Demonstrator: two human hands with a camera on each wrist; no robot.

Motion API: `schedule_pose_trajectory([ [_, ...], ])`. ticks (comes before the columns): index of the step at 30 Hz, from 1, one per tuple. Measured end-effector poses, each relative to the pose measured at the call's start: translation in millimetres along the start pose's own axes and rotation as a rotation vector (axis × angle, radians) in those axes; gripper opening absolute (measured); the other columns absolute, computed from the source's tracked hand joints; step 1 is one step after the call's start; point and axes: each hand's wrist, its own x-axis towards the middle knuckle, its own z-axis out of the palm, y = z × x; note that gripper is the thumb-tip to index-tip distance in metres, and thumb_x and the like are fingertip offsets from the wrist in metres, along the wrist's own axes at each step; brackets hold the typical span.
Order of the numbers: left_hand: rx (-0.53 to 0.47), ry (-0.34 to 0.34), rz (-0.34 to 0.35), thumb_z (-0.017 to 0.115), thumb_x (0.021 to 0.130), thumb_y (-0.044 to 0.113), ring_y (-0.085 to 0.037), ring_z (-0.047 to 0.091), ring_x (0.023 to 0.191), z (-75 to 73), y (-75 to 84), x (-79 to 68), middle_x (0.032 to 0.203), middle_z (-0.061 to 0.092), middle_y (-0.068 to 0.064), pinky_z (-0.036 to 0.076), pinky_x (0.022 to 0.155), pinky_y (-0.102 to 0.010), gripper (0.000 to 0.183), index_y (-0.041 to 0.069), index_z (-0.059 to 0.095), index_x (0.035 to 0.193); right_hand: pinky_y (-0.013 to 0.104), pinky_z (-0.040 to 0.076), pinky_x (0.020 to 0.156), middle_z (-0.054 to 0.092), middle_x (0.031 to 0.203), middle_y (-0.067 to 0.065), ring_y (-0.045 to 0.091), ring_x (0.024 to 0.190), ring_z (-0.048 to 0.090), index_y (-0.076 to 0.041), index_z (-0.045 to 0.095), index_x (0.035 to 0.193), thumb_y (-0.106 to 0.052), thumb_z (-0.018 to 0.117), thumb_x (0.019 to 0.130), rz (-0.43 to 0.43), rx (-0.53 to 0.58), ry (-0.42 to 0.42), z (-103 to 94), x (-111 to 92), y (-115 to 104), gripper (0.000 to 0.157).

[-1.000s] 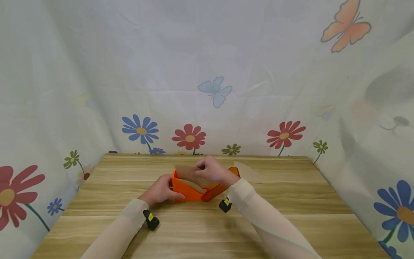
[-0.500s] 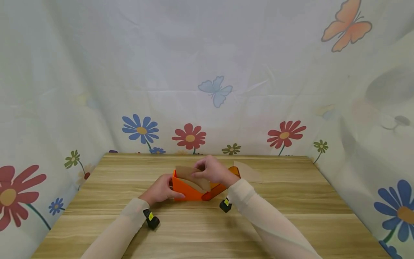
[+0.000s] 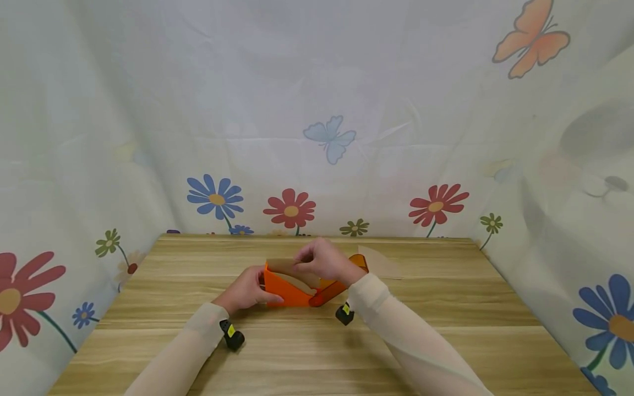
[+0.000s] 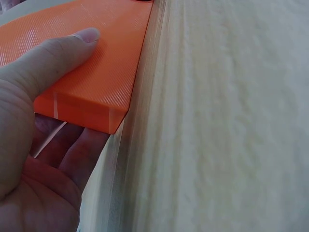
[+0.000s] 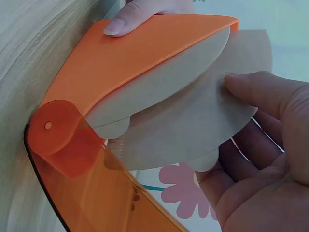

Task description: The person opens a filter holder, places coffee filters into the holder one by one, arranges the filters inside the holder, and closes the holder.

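Note:
My left hand grips the left end of an orange filter holder, thumb on its near side and fingers behind, as the left wrist view shows. The holder stands on the table with its top open. Its see-through amber lid is swung out to the right on a round hinge. My right hand pinches a brown paper coffee filter between thumb and fingers, partly down inside the holder. Another filter layer lies against the near wall.
Another brown filter paper lies on the wooden table behind my right wrist. A white curtain printed with flowers and butterflies hangs behind and on both sides. A small black camera is strapped to each wrist.
The filter in my right hand has sunk lower into the holder; its right corner, swung out over the near wall half a second ago, is back inside. My left hand keeps its place.

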Motion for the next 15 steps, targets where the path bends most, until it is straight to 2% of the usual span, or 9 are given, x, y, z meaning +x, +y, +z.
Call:
schedule_pose_trajectory([
  [5,0.002,0.002,0.008,0.091,0.077,0.032,-0.019,0.071,0.096,0.3,1.1,-0.2,0.112,0.076,0.001,0.058,0.089,-0.028,0.056,0.018,0.066,0.125,0.024,0.049,0.064,0.078,0.089,-0.003,0.013,0.074,0.056,-0.016,0.083,0.095,-0.017,0.078,0.092,-0.004,0.008,-0.014,1.1,-1.9,-0.1,0.006],
  [10,0.003,0.009,-0.012,0.092,0.076,0.033,-0.019,0.07,0.095,0.5,4.1,-1.1,0.11,0.076,0.001,0.059,0.087,-0.029,0.054,0.018,0.067,0.123,0.025,0.051,0.067,0.077,0.088,-0.005,0.014,0.077,0.057,-0.018,0.083,0.095,-0.017,0.076,0.093,0.021,0.02,-0.049,1.8,-2.6,0.4,0.007],
  [15,-0.006,0.008,-0.024,0.092,0.076,0.033,-0.02,0.07,0.094,1.2,5.0,-0.9,0.109,0.077,0.001,0.059,0.086,-0.031,0.052,0.017,0.069,0.12,0.024,0.047,0.061,0.075,0.087,-0.005,0.015,0.073,0.056,-0.019,0.084,0.097,-0.016,0.074,0.095,0.026,0.019,-0.09,3.8,-2.3,2.0,0.01],
])
